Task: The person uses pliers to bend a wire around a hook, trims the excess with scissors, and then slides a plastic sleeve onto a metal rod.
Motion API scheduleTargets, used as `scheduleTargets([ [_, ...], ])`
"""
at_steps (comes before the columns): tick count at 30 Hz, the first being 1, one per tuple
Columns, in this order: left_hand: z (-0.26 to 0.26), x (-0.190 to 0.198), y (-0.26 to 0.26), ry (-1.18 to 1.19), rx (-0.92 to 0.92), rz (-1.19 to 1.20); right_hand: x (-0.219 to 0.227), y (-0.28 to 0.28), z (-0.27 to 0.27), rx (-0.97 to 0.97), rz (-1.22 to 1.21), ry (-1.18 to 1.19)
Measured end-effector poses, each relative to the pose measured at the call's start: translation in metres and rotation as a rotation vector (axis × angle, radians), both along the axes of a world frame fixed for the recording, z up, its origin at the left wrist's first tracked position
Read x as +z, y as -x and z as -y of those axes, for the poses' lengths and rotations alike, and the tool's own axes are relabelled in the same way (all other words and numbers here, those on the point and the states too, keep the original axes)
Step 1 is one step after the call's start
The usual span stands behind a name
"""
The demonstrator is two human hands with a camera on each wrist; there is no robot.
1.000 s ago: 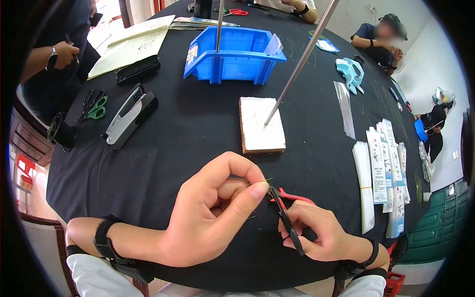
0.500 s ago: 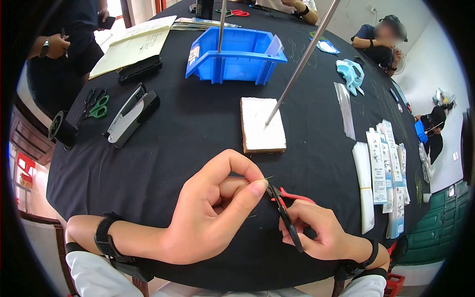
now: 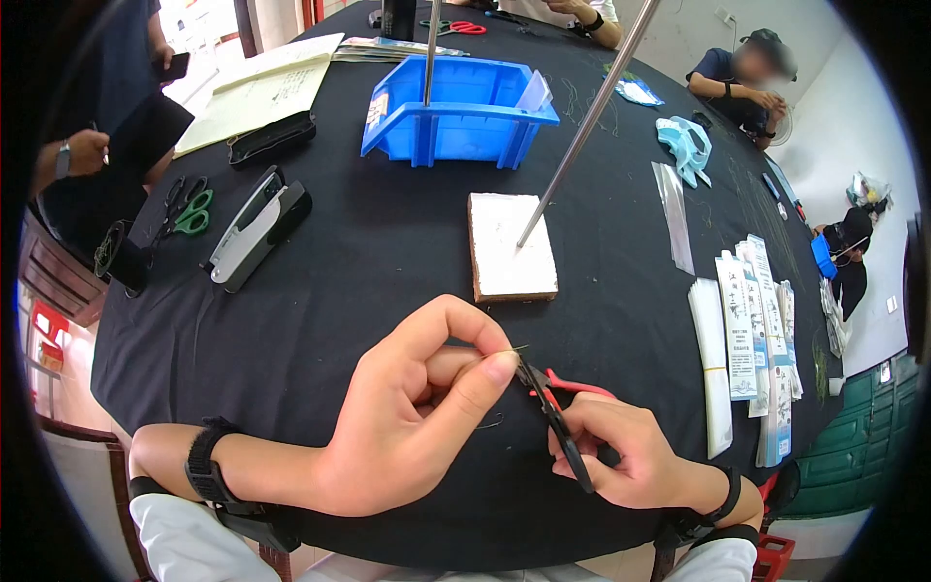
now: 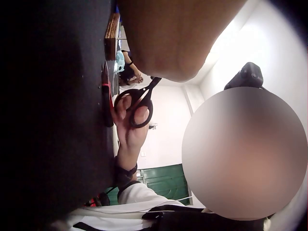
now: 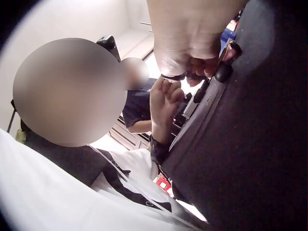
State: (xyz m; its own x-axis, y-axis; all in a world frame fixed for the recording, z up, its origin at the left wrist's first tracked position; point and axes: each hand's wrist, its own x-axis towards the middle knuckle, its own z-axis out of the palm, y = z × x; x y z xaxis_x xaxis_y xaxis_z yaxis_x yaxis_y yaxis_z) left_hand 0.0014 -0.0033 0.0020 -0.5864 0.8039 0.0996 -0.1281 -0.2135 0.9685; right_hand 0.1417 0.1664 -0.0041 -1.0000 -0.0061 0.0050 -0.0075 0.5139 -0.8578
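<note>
The left hand [image 3: 417, 417] pinches a thin green strand [image 3: 521, 347] between thumb and forefinger, its other fingers curled inward. Black-handled scissors [image 3: 567, 441] are in the right hand [image 3: 626, 451], fingers through the loops; their blades touch or nearly touch the left fingertips. In the left wrist view the scissors [image 4: 150, 103] show both loops around the fingers of the right hand [image 4: 131, 132]. Beside them on the black cloth lies a red-handled tool [image 3: 582, 387], partly behind the right hand. The right wrist view shows the left hand [image 5: 165, 103] beyond the right hand [image 5: 192, 38].
A white-topped block [image 3: 509, 257] with a metal rod [image 3: 582, 141] stands ahead, a blue bin [image 3: 465, 131] behind it. At left are a stapler [image 3: 257, 230] and green-handled scissors [image 3: 194, 213]; at right, printed packets [image 3: 742, 330] and clear sleeves [image 3: 713, 378]. Other people are around the table.
The left fingertips and the scissors have shifted very slightly left in the head view; both grips look the same. A standing person at the far left has changed posture.
</note>
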Motion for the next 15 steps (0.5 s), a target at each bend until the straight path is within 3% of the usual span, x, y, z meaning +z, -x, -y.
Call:
scheduleTargets([
  [15, 0.0006, 0.004, 0.0004, 0.015, -0.024, 0.065, -0.0023, 0.001, -0.0003, -0.031, -0.08, -0.012],
])
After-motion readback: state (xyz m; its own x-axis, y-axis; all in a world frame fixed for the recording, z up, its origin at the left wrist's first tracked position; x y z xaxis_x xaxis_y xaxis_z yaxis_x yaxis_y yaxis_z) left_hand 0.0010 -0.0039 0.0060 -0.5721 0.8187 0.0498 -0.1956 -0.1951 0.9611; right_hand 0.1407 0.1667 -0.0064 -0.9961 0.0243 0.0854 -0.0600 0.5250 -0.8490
